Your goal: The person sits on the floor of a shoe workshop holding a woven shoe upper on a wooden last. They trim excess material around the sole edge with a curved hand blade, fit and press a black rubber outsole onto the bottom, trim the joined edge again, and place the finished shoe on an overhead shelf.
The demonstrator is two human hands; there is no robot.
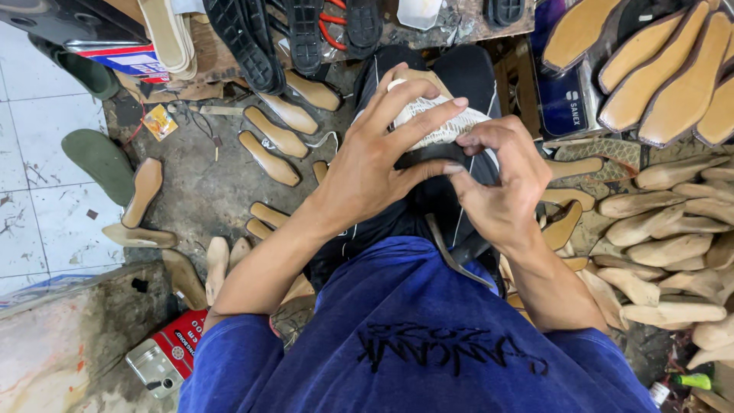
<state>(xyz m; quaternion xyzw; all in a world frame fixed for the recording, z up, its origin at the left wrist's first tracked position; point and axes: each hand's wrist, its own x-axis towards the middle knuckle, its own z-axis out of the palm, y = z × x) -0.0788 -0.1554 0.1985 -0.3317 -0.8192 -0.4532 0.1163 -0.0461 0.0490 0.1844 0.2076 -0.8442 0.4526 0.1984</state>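
Nearest the camera a blue shirt (413, 336) with dark lettering fills the lower frame, and just past it both forearms reach over a lap in dark trousers (459, 84). The left hand (367, 172) spreads its fingers (428, 107) wide over a white woven shoe upper (443, 122) that lies on the lap, pressing it down, probably so it stays flat and steady. The right hand (501, 180) pinches narrow at the upper's right edge, thumb and forefinger closed on a dark strip (428, 157) there, a grip that seems to suit fine pulling or folding. At the lower left a red flat box (180, 344) with white print lies on the floor beside a small metal tin (153, 367). Tan insoles (267, 157) are scattered on the dirty floor (199, 191) to the left, within easy reach, and a heap of pale wooden lasts (665, 252) sits to the right. A small yellow packet (159, 121) lies further left. Farther off, black rubber outsoles (245, 38) rest on a low board, a dark blue package (562, 99) stands upright, and brown-edged soles (657, 69) are stacked at the upper right
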